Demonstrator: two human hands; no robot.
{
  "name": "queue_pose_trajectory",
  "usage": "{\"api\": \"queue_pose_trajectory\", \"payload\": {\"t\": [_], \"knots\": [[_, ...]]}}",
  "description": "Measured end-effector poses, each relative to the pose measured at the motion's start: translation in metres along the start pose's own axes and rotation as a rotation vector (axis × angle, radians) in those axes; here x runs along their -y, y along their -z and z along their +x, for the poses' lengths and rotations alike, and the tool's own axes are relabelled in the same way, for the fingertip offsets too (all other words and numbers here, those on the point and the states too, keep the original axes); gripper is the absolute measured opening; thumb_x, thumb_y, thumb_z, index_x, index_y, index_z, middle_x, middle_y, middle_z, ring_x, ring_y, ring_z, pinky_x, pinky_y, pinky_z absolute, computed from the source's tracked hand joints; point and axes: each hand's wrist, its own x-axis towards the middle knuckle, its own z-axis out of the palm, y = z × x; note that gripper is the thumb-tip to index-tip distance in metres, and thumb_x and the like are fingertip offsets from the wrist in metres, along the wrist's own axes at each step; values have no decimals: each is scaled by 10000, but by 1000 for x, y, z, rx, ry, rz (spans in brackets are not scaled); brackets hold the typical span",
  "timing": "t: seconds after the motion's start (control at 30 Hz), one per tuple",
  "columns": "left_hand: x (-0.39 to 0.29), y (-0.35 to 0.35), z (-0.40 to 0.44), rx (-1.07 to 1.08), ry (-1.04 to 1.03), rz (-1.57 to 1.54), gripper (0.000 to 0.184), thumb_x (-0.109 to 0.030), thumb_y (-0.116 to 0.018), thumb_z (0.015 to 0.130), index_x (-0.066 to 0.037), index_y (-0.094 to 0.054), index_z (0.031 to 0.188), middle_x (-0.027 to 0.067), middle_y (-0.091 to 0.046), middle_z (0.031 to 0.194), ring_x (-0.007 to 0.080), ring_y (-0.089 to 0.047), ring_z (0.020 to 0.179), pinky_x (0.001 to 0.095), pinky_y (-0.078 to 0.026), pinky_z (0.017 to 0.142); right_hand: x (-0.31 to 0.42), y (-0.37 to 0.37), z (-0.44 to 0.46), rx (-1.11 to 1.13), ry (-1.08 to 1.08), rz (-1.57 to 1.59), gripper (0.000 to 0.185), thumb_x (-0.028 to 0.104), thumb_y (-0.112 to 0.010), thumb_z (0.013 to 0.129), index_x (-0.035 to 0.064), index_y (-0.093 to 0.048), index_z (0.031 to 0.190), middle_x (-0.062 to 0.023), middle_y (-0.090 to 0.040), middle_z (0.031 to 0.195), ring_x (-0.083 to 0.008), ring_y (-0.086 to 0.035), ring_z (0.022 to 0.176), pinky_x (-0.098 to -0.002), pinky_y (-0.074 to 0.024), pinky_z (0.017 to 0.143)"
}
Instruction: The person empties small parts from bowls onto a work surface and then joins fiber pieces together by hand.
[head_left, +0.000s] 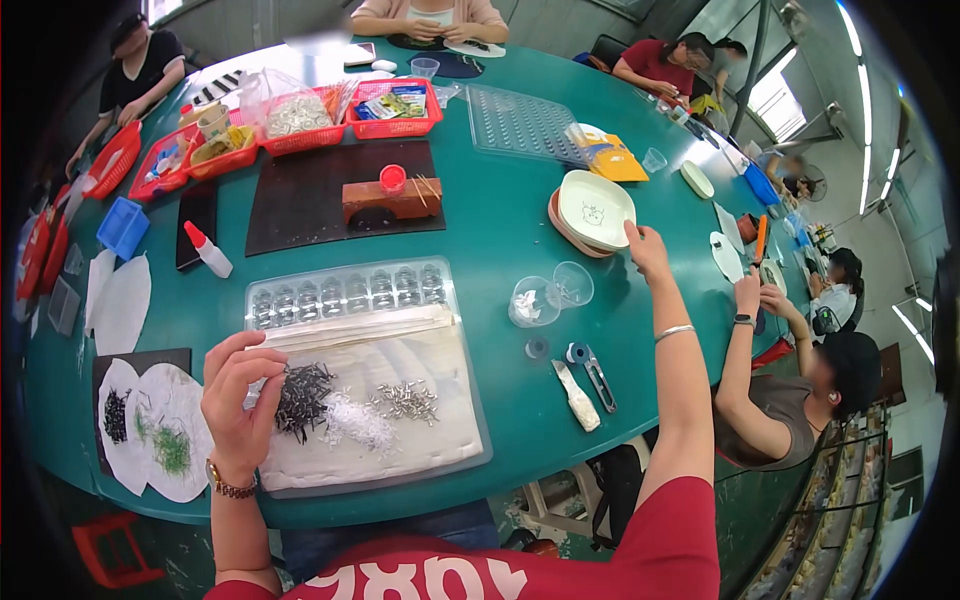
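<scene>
My right hand (648, 252) reaches out and grips the rim of a cream dish (588, 196) with a small line drawing inside. Under that dish sits a pinkish-brown one (556, 222). My left hand (243, 395) is raised at the left edge of a cloth-covered tray (370, 460), thumb and fingers pinched together. Something small and shiny shows at the fingertips, too small to name. On the cloth are piles of short black pieces (303, 398), white pieces (360, 424) and silvery pieces (408, 401). A clear molded tray (350, 292) shows beyond the cloth.
Two clear cups (535, 303), thread snips (598, 380) and a white wrapped stick (577, 398) lie right of the cloth. A glue bottle (208, 250), brown block (390, 203) and red baskets (395, 115) stand farther back. A co-worker (770, 400) sits close at right.
</scene>
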Motion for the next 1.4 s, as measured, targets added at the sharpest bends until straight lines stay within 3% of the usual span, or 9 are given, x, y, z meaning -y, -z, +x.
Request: {"api": "queue_pose_trajectory", "payload": {"t": [0.3,0.43,0.5,0.57,0.73,0.83,1.03,1.23,1.4], "knots": [[-7,3,1,30,-62,-1,200,28,-764,780,-66,-676,933,69,-756,984,335,-671,1096,448,-480,938,29,-3,-28,307,-180,370,343,119,-519,943,20,-567,1268,-142,-695,1054,-210,-697,755,-351,-599,599],[-8,7,0,59,-57,-7,187,47,-736,797,-55,-662,935,87,-755,990,352,-656,1117,461,-480,956,6,11,-8,221,-148,195,428,154,-564,952,15,-517,1355,-182,-699,1071,-278,-715,861,-413,-623,712],[-7,9,0,75,-56,-10,183,58,-721,805,-48,-654,937,96,-754,993,361,-649,1129,467,-479,973,-13,-8,0,-398,62,-330,451,212,-641,947,-1,-558,1336,-228,-701,1088,-334,-704,961,-472,-601,814],[-9,8,0,77,-57,-11,185,59,-724,802,-49,-654,935,93,-754,991,359,-651,1126,468,-476,971,14,0,-30,-650,262,-615,439,315,-744,922,12,-663,1230,-231,-717,1122,-371,-670,1108,-496,-529,964],[-10,6,2,54,-77,18,204,11,-781,775,-73,-679,930,62,-759,975,338,-682,1064,461,-472,891,99,-4,-73,479,675,93,153,153,-761,915,46,-752,1023,-35,-726,965,-183,-668,893,-332,-522,852],[-8,5,2,54,-77,23,211,12,-784,767,-73,-679,930,61,-758,968,336,-682,1061,464,-472,887,127,-19,-85,635,699,-25,136,119,-781,890,31,-739,985,-20,-692,898,-129,-636,853,-298,-509,797],[-6,6,3,50,-55,25,213,15,-780,765,-74,-676,927,58,-756,960,335,-682,1058,468,-470,880,143,-31,-77,729,633,-126,145,110,-786,878,9,-720,960,-54,-698,851,-148,-646,822,-303,-522,776],[-6,8,2,60,-52,26,204,3,-779,766,-80,-672,918,55,-756,958,333,-682,1062,470,-466,884,126,-31,-52,504,462,77,137,115,-772,890,12,-714,959,-63,-704,847,-152,-653,827,-311,-528,749],[-5,7,3,68,-54,33,210,4,-779,760,-78,-671,920,57,-758,965,335,-683,1063,469,-469,888,126,-36,-55,510,603,-84,145,130,-741,914,16,-717,999,-88,-712,871,-176,-666,827,-331,-535,749]]}}
